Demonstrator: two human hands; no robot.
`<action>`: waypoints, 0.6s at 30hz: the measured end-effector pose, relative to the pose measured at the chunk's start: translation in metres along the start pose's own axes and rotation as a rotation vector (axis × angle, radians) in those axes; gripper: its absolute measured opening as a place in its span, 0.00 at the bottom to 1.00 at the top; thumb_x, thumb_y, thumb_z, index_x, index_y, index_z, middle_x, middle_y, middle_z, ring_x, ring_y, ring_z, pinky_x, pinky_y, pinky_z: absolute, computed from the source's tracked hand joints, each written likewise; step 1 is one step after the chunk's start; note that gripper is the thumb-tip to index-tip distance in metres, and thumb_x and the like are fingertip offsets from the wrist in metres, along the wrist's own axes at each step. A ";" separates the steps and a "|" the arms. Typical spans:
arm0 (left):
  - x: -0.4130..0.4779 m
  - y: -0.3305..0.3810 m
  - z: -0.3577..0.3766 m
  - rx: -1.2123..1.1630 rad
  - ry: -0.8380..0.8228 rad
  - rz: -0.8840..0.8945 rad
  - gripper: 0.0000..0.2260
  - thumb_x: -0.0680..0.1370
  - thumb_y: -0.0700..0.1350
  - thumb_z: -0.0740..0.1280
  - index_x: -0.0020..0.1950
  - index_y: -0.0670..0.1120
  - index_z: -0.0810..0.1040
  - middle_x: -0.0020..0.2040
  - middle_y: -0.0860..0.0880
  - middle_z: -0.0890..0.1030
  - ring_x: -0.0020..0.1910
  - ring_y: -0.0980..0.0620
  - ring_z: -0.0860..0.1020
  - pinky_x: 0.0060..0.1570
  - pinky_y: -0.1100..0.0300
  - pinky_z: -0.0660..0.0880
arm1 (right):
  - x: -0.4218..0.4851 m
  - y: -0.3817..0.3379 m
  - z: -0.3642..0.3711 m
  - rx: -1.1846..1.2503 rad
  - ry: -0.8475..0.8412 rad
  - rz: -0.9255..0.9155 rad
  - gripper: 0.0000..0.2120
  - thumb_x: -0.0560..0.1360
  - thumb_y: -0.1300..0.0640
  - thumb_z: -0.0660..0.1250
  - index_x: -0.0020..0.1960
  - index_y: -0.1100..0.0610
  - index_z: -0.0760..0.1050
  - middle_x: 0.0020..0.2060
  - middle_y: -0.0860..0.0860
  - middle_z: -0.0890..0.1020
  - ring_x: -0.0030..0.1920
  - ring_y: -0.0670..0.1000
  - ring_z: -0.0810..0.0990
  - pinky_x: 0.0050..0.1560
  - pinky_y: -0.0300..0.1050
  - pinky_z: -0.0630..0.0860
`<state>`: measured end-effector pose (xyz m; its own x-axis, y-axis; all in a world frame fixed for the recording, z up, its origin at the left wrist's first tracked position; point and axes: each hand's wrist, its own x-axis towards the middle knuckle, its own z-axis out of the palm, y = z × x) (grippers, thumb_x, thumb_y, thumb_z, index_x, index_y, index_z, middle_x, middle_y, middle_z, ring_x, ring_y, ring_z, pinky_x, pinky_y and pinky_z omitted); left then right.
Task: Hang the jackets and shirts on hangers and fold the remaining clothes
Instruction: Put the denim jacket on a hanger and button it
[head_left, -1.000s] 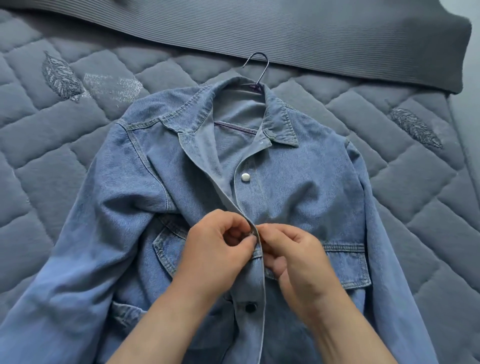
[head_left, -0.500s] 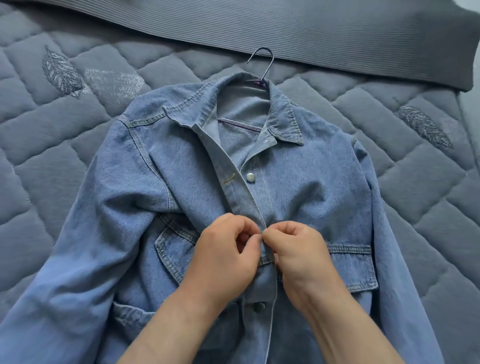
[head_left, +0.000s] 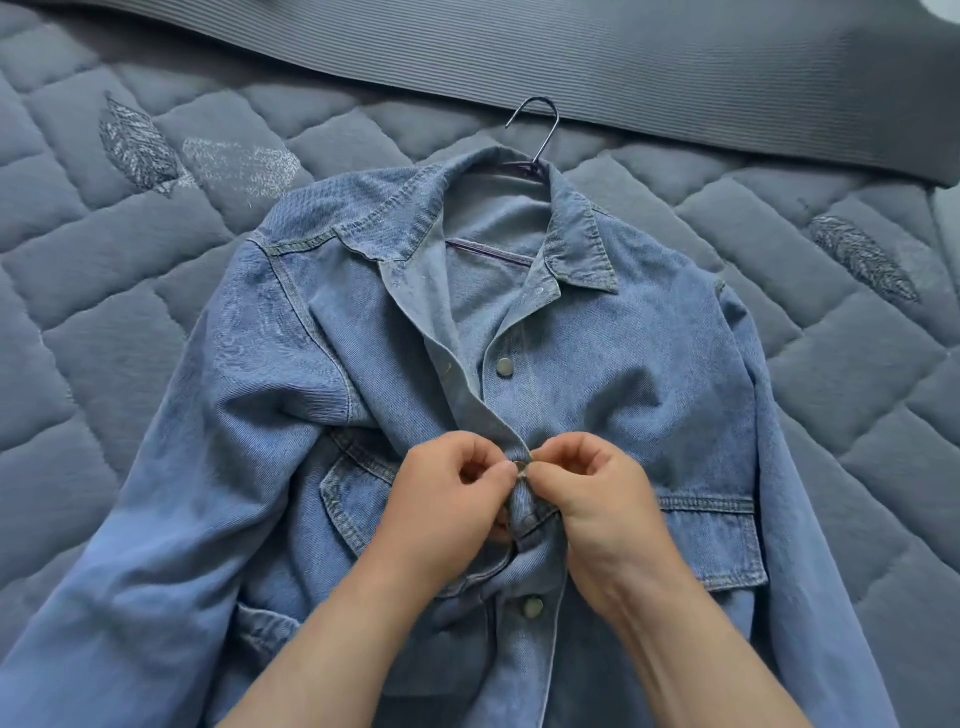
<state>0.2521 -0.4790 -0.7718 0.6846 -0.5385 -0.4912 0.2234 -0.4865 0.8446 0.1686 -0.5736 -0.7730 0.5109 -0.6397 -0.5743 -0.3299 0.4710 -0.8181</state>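
Where the two bare forearms reach up from the near edge, the denim jacket (head_left: 649, 374) lies front-up beneath them, and a lower button (head_left: 532, 607) shows on its front strip between the wrists. Just beyond that, both hands meet at the middle of the chest. The left hand (head_left: 447, 499) has its fingers curled, with thumb and forefinger pinching the front edge on its side. The right hand (head_left: 597, 493) is curled the same way and pinches the opposite edge, so that the fingertips nearly touch. Between them a middle button (head_left: 521, 467) is only partly visible, and the cloth bunches into folds under the palms. A chest pocket flap (head_left: 711, 535) lies just outside the right hand, and the sleeves spread outward on either side. Farther up, the front stands open: an upper button (head_left: 504, 367) sits unfastened on one edge, apart from the other edge. Beyond it the collar (head_left: 582, 244) spreads around a hanger (head_left: 540, 130), whose bar crosses inside the neck and whose metal hook pokes out past the collar. The jacket rests on a quilted grey cover (head_left: 130, 322) stitched with leaf shapes, and a ribbed grey pillow (head_left: 571, 57) lies across the far edge, just beyond the hook.
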 end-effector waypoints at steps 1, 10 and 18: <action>0.001 0.002 -0.002 -0.070 -0.029 -0.067 0.12 0.75 0.34 0.68 0.34 0.45 0.76 0.24 0.53 0.75 0.25 0.56 0.75 0.31 0.51 0.81 | 0.000 0.000 0.000 0.011 -0.012 -0.006 0.19 0.68 0.75 0.67 0.31 0.52 0.80 0.29 0.51 0.78 0.34 0.49 0.76 0.36 0.44 0.74; 0.005 0.000 -0.002 0.035 0.026 0.020 0.13 0.71 0.35 0.67 0.28 0.47 0.74 0.23 0.52 0.73 0.26 0.52 0.72 0.30 0.55 0.72 | -0.002 0.000 0.002 0.142 -0.074 0.224 0.05 0.71 0.70 0.70 0.41 0.62 0.79 0.34 0.60 0.83 0.33 0.54 0.82 0.34 0.47 0.80; 0.006 -0.007 0.001 -0.037 0.034 0.010 0.11 0.71 0.34 0.66 0.31 0.46 0.75 0.23 0.50 0.74 0.24 0.53 0.73 0.28 0.57 0.73 | 0.000 0.002 0.000 0.133 -0.138 0.215 0.13 0.70 0.74 0.67 0.37 0.57 0.81 0.33 0.59 0.82 0.32 0.55 0.81 0.34 0.47 0.80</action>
<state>0.2537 -0.4794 -0.7803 0.7102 -0.5188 -0.4758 0.2420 -0.4548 0.8571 0.1680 -0.5726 -0.7742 0.5470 -0.4315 -0.7174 -0.3399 0.6686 -0.6614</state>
